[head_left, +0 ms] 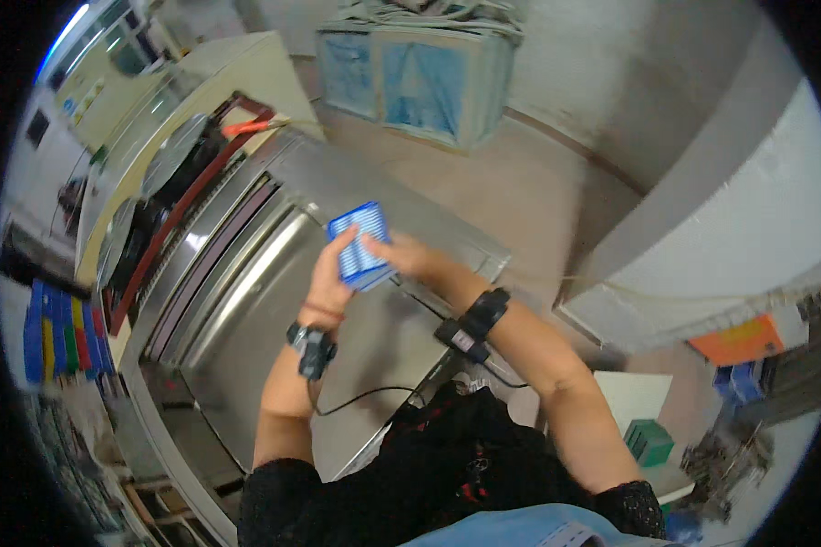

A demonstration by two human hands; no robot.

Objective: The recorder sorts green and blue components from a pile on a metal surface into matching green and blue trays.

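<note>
Both my hands hold a small stack of flat rectangular pieces (pixel 359 253), blue-edged with rows of white stripes on top. My left hand (pixel 329 277) grips its left side, the thumb lying on the upper face. From the right, my right hand (pixel 409 256) closes on the same stack, with its thumb on the striped face. The fingers underneath are hidden. The stack is held above a stainless steel machine top (pixel 292 314) that slopes up on the left to a rounded metal bar (pixel 246 284).
Two round glass-faced dials (pixel 175 157) stand behind the machine's left edge, near an orange-handled tool (pixel 246 128). Coloured boxes (pixel 59 333) are stacked far left. A blue-panelled cabinet (pixel 420 82) is at the back. At right are a white pillar (pixel 702 228) and a green box (pixel 649 442).
</note>
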